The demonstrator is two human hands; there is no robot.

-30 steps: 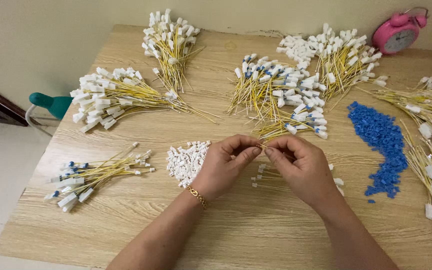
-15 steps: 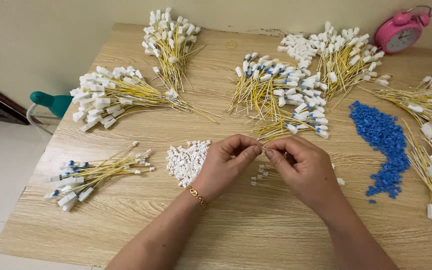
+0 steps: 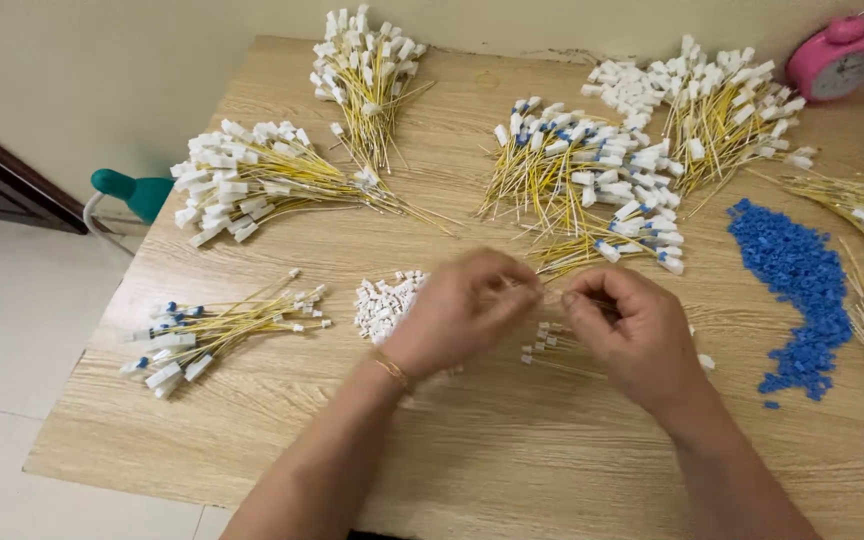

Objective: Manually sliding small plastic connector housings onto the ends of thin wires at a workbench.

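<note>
At the far left, beyond the worktop (image 3: 252, 440) edge, a teal chair back (image 3: 134, 190) shows above the pale floor. On the worktop's left side lies a small bundle of yellow wires (image 3: 214, 330) with white and blue ends, and above it a larger fan of white-tipped wires (image 3: 252, 182). Just right of the bundle sits a little heap of white plugs (image 3: 384, 300), partly covered by the left hand (image 3: 452, 315). That hand's fingers (image 3: 512, 290) are pressed together, pinching one end of a thin wire (image 3: 550, 296) (too blurred to make out its tip). The right hand (image 3: 632, 330) meets it at the middle of the worktop, fingers bunched and pinching the same wire from the other side. A few loose wires (image 3: 552, 345) lie just beneath the hands. Above them spreads a pile of blue-and-white tipped wires (image 3: 582, 180). Further right, a trail of blue beads (image 3: 797, 290) curves down the wood, and a pink alarm clock (image 3: 842, 60) stands in the far corner.
</note>
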